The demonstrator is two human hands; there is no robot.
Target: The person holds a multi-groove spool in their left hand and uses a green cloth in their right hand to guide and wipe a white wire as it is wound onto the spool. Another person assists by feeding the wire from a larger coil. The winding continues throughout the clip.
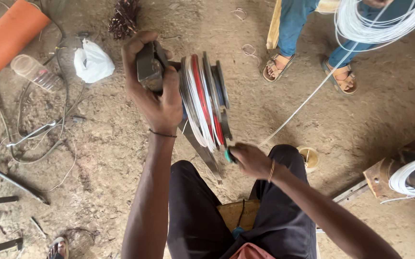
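Head view, looking down at a seated person's lap and a dirt floor (351, 120).

1. Left hand (154, 91): closed around a dark metal block (147, 67) at the end of a winding rig, fingers wrapped over its top.
2. Winding spool (206, 103): just right of the left hand, touching the block's axle; a stack of grey discs standing on edge, with white wire and a red band wound between them.
3. Right hand (249, 159): below and right of the spool, closed on a small teal knob (228, 156), apparently a crank handle; blurred, so the grip's detail cannot be told.
4. White wire strand (308, 98): runs taut from the spool's lower edge up and right to a loose white wire coil (380, 19) held by another person, of whom blue trousers and sandalled feet show.
5. Metal bar (202, 151): slants down from under the spool toward the person's knees.
6. Small yellow reel (309, 157): on the floor just right of the right hand, beside the knee.
7. White plastic bag (92, 61): crumpled, left of the left hand, no label legible.
8. Clear plastic bottle (36, 72): lying farther left; beyond it an orange pipe (8, 31).
9. Copper wire bundle (123, 18): above the left hand.
10. Second white coil on a rusty mount (411, 175): well right of the right hand.
11. Dark cables and metal rods (35, 129): strewn on the floor to the lower left.
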